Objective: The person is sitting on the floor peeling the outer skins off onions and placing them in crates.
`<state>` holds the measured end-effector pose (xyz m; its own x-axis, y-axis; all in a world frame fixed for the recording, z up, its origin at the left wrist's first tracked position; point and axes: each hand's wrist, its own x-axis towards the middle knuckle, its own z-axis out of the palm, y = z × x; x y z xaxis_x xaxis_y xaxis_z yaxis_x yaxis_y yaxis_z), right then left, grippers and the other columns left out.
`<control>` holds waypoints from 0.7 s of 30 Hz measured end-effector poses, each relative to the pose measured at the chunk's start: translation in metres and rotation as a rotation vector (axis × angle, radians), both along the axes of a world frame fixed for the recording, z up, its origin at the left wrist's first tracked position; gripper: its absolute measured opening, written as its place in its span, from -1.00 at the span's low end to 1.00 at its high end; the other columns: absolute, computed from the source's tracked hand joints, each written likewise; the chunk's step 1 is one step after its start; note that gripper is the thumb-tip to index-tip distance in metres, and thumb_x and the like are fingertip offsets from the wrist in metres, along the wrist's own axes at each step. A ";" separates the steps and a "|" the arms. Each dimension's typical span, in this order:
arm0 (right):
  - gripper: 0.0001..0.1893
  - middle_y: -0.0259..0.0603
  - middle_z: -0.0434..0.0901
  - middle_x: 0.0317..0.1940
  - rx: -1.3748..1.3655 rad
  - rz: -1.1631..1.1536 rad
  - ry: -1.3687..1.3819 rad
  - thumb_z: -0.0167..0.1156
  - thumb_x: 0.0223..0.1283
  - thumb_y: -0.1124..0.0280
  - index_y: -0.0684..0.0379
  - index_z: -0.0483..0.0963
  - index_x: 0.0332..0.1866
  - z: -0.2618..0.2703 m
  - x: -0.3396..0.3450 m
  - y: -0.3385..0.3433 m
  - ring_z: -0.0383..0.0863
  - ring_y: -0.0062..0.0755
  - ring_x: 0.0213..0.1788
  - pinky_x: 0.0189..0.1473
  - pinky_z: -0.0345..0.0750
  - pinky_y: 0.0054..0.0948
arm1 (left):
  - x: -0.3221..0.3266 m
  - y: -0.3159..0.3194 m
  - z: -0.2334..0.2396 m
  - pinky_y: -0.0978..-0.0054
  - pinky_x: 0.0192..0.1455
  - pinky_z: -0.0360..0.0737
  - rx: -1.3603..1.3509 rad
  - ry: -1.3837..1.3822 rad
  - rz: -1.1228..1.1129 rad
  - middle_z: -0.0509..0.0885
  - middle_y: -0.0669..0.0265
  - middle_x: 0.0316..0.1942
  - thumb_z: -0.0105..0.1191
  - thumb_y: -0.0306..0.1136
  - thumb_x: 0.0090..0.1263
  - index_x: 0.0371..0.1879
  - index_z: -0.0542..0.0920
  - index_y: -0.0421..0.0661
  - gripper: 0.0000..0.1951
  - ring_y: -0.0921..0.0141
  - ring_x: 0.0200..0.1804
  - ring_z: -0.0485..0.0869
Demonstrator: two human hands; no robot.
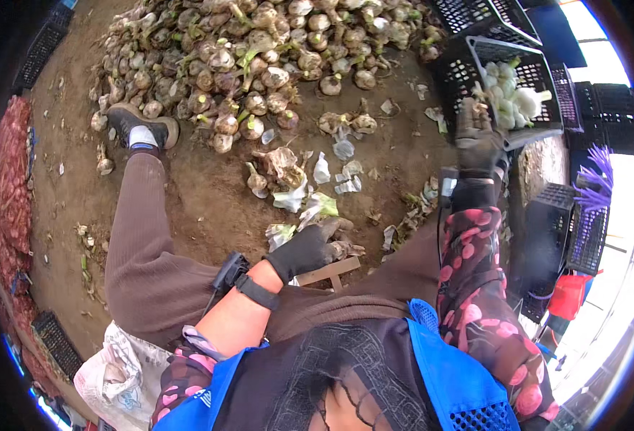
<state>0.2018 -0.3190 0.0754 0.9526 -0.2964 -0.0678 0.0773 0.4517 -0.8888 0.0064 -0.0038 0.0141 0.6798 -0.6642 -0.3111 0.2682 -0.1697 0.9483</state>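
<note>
My left hand [309, 250], in a black glove, is low between my legs with its fingers curled. Whether something brown at its fingertips is held or is just soiled glove is unclear. Just below it is a T-shaped piece of pale wood [330, 272]. My right hand [477, 140], also gloved, reaches out beside a black plastic crate [546, 81], fingers extended and no bulb in its grasp. White trimmed garlic bulbs [502, 91] lie in that crate; one larger bulb [529, 102] with a cut stem is near its side. Peeled garlic skins [290, 199] litter the ground before me.
A large heap of untrimmed garlic [273, 59] spreads ahead, touching my left shoe [141, 126]. Red mesh sacks [12, 188] line the far left. Stacked black crates [548, 231], purple ties [597, 178] and a red container [567, 296] stand right. A white sack [125, 377] lies by my left hip.
</note>
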 end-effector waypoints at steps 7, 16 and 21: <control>-0.59 -0.09 0.64 -0.10 -1.107 0.676 -0.206 0.44 0.03 0.37 0.18 0.58 0.03 -0.119 -0.050 0.166 0.65 -0.29 -0.10 -0.11 0.59 -0.38 | 0.016 0.009 0.001 0.42 0.16 0.52 -0.010 0.063 0.085 0.65 0.22 0.02 0.12 -0.33 0.44 0.12 0.52 -0.15 -0.68 0.38 0.06 0.61; -0.45 0.05 0.54 0.12 -1.436 1.108 0.147 0.29 0.11 0.39 0.19 0.40 0.27 -0.193 -0.125 0.161 0.57 -0.04 0.15 0.16 0.52 -0.29 | 0.012 0.008 0.003 0.45 0.21 0.50 -0.107 0.180 0.197 0.62 0.22 0.05 0.14 -0.49 0.40 0.14 0.48 -0.20 -0.66 0.46 0.10 0.57; -0.64 0.08 0.63 -0.13 -0.799 1.486 -0.214 0.22 0.16 0.23 0.09 0.52 0.06 -0.165 -0.158 0.108 0.64 0.06 -0.13 -0.07 0.56 -0.18 | 0.009 0.015 0.014 0.47 0.21 0.50 -0.206 0.214 0.142 0.60 0.22 0.07 0.13 -0.48 0.40 0.17 0.46 -0.20 -0.63 0.47 0.08 0.58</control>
